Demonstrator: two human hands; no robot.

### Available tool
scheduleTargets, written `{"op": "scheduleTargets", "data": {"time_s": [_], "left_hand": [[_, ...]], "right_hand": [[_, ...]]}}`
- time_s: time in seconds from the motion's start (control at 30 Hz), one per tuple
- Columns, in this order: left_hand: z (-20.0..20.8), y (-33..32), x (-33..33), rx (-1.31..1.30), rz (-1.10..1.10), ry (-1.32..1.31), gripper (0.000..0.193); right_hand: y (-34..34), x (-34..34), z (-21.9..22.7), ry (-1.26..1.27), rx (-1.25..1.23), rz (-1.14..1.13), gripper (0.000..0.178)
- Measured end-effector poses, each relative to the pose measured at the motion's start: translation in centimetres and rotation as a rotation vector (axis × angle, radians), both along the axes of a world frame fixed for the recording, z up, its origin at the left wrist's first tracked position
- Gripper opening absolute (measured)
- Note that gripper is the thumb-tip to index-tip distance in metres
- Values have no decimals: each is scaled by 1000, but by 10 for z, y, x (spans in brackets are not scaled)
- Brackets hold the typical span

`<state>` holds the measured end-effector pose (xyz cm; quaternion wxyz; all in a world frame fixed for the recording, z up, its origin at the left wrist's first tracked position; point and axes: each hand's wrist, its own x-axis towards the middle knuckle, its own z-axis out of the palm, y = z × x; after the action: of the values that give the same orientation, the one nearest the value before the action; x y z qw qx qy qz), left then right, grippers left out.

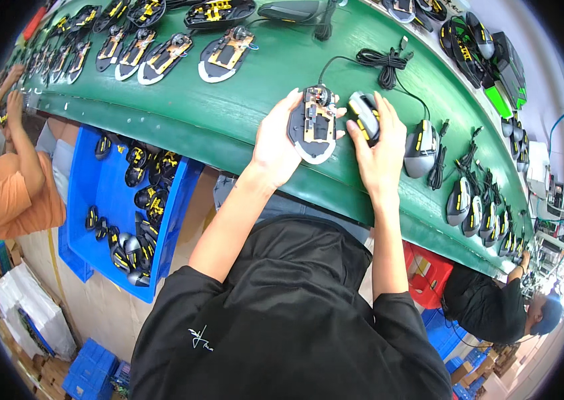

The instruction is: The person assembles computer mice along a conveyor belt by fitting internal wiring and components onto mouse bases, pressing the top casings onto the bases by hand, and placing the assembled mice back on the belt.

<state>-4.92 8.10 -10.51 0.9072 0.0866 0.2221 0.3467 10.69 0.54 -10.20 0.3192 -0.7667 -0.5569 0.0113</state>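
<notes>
My left hand is closed around the edge of an opened computer mouse base, its circuit board facing up and a pale rim at the near end. A black cable runs from its far end to a tied bundle on the green bench. Just to the right, my right hand grips a grey and black mouse top shell with yellow parts showing. The shell is tilted and held apart from the base, close beside it.
The green work surface curves across the view. Several opened mouse bases lie at the far left, and assembled mice with cables line the right. A blue bin of shells stands left of me. Co-workers sit on both sides.
</notes>
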Motion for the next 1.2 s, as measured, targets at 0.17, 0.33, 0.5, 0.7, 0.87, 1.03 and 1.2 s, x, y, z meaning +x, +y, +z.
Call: {"op": "scheduleTargets", "data": {"time_s": [0.17, 0.33, 0.5, 0.7, 0.87, 1.03, 1.2], "left_hand": [[2, -9, 11, 35, 107, -11, 38], [0, -24, 22, 130, 146, 53, 43], [5, -28, 16, 166, 202, 118, 43], [7, -24, 10, 277, 124, 174, 43], [19, -30, 16, 250, 160, 110, 47], [12, -26, 16, 340, 175, 315, 44], [8, -21, 11, 238, 193, 82, 35]], "right_hand": [[4, -22, 32, 440, 102, 7, 47], [1, -67, 20, -49, 42, 142, 58], [0, -52, 11, 422, 55, 241, 62], [-3, -43, 16, 704, 33, 344, 64], [-6, -48, 11, 431, 21, 302, 72], [-12, -42, 18, 417, 24, 408, 81], [-23, -37, 27, 1431, -4, -4, 64]]}}
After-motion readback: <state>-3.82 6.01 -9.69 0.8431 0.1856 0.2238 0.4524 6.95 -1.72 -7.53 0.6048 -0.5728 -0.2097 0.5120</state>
